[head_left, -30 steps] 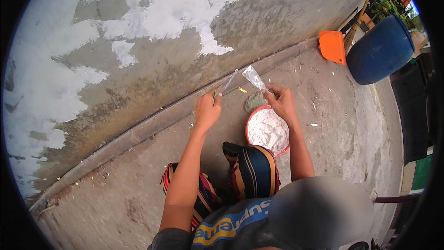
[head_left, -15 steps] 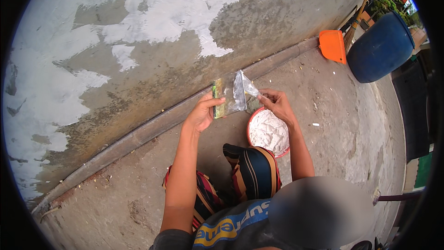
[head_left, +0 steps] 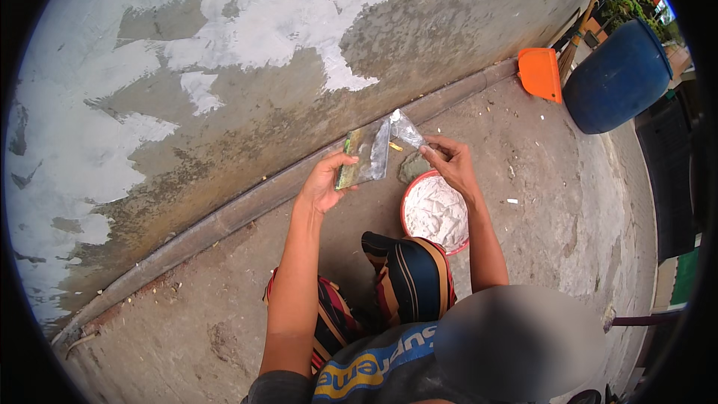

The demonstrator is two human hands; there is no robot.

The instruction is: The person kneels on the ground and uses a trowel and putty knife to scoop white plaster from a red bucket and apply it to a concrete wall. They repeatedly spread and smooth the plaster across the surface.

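Left hand (head_left: 323, 183) grips a flat green-edged scraper (head_left: 357, 158) at its lower end, fingers curled around it. Right hand (head_left: 449, 164), at three o'clock from it, pinches a clear plastic bag (head_left: 404, 129) between fingertips. At six o'clock of the right hand sits a red bowl (head_left: 407, 202) of white paste on the concrete floor (head_left: 209, 329). An orange dustpan (head_left: 540, 73) and blue barrel (head_left: 617, 78) stand at two o'clock.

The person wears a dark grey short-sleeved shirt (head_left: 359, 374) with a blue and yellow printed band and dark striped shorts (head_left: 407, 277) with red-orange lines; forearms bare.
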